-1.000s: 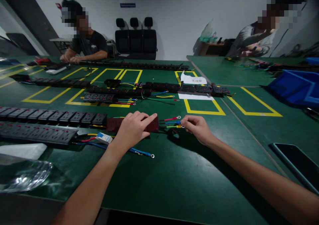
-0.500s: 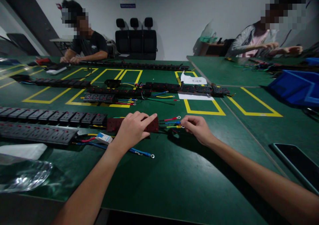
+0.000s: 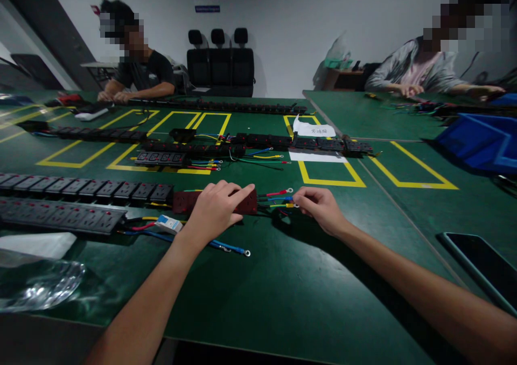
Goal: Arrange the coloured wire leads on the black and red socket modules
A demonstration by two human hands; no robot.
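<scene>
A dark red socket block [image 3: 184, 202], trailing ring-tipped red, blue and yellow-green wires [image 3: 278, 194], lies directly under the left hand [image 3: 215, 208], fingers spread; its blue wire [image 3: 278, 199] reaches the right hand [image 3: 321, 208], pinched at the tip.

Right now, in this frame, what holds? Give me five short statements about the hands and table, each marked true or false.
1. The left hand rests on a socket strip. True.
2. That strip is blue. False: it is dark red.
3. A phone lies on the green table. True.
4. The right hand touches the phone. False: it is at the end of a blue wire.
5. White paper with writing lies beyond the right hand. True.
</scene>
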